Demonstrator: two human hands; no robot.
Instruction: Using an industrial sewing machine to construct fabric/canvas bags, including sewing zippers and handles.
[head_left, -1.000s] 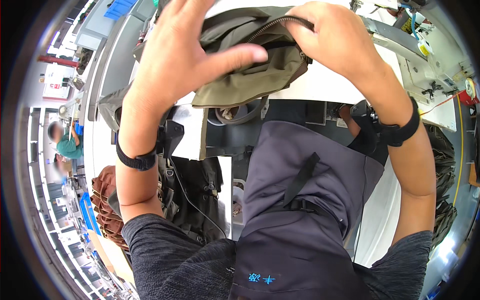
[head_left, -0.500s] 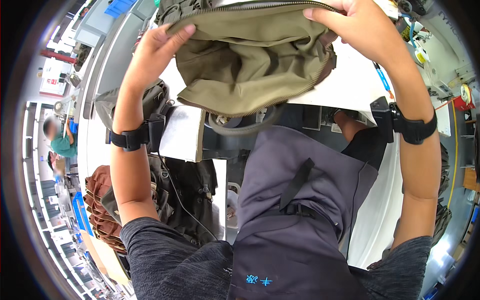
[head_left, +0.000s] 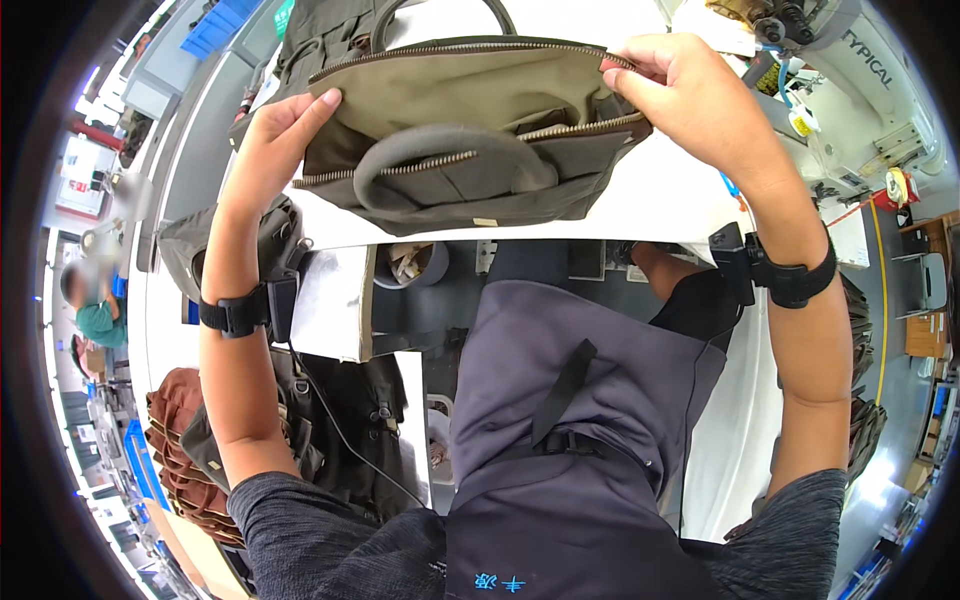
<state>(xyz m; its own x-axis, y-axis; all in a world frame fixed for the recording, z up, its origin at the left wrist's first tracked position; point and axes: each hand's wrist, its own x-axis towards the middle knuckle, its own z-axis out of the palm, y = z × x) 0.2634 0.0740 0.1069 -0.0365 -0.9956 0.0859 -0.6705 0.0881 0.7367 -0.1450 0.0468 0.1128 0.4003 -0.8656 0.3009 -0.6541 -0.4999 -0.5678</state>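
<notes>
Workshop bench, white-topped (head_left: 660, 195), with a white sewing machine (head_left: 860, 95) off beyond the right-hand grip and stacked brown bags (head_left: 175, 455) low on the left. Olive canvas bag (head_left: 460, 130) stretched flat across the bench edge, mouth up. Left hand (head_left: 280, 135) pinched shut on the bag's left end by the zip. Right hand (head_left: 690, 95) closed on the right end, thumb and fingers clamped over the zip tape. Between the two grips, the open zipper (head_left: 470, 48) running straight; below it, the curved grey handle (head_left: 450, 150) lying against the pocket panel. Compared with half a second earlier: bag lowered from a lifted, sagging bundle and pulled taut. Judged: opening now spread for inspection, seams and zip readable end to end.
</notes>
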